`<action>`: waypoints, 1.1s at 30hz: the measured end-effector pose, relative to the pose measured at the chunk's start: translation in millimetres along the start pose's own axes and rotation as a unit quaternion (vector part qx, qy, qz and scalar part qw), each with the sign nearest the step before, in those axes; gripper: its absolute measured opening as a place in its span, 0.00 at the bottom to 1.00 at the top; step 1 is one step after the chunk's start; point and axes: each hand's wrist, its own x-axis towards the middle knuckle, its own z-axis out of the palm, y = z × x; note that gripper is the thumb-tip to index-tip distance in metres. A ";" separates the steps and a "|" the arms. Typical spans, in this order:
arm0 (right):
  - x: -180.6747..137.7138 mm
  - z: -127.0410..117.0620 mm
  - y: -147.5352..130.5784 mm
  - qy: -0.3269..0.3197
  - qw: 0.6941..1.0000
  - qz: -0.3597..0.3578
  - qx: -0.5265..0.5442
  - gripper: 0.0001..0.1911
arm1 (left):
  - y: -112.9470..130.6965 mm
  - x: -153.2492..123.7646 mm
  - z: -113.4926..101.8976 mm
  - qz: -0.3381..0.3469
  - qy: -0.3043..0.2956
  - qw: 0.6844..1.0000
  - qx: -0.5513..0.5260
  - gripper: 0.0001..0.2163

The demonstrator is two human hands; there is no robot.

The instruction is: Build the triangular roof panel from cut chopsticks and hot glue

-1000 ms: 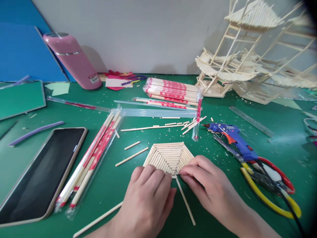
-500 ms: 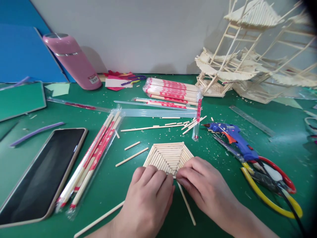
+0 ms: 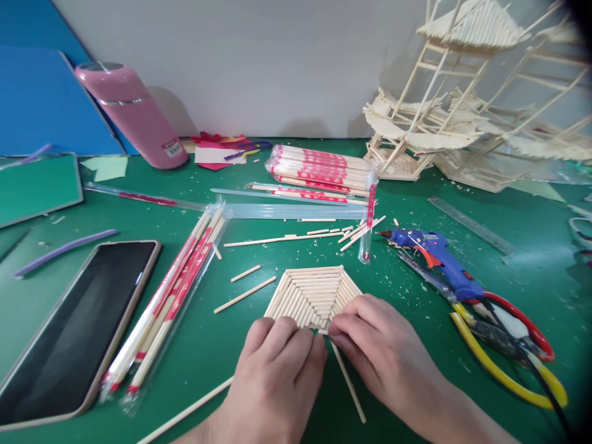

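Observation:
A flat panel of wooden sticks (image 3: 319, 290), laid in nested rows like part of a hexagon, lies on the green table. My left hand (image 3: 280, 373) is closed at its near left edge, knuckles up and fingertips hidden. Against the near right side, my right hand (image 3: 379, 345) pinches with thumb and fingers at the end of a short wooden stick (image 3: 322, 332). A loose stick (image 3: 349, 382) slants out below the right hand. A longer stick (image 3: 185, 410) runs up to the left hand, its far end hidden there.
Right of the hands lie a blue glue gun (image 3: 435, 253) and yellow-and-red-handled pliers (image 3: 504, 370). Wrapped chopsticks (image 3: 173, 302) and a phone (image 3: 78, 327) are at left. Behind stand a pink bottle (image 3: 134, 117), chopstick packs (image 3: 324, 169) and a stick tower model (image 3: 430, 105).
My left fingers have drawn back slightly towards me, so more of the panel's near edge and the short stick shows. My right hand has hardly moved.

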 end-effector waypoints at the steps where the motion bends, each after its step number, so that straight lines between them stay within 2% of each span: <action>1: -0.1 -0.1 0.0 0.001 1.000 0.000 0.000 0.08 | 0.1 -0.2 -0.1 0.001 -0.002 1.000 0.003 0.08; 23: 0.6 -0.5 -1.0 -0.004 1.000 0.004 -0.016 0.09 | 0.4 1.3 -0.1 -0.005 -0.028 0.999 0.019 0.07; 33: -1.4 -6.0 0.6 0.008 0.998 0.022 0.054 0.08 | 1.6 -1.1 -1.0 -0.003 0.006 1.000 0.013 0.09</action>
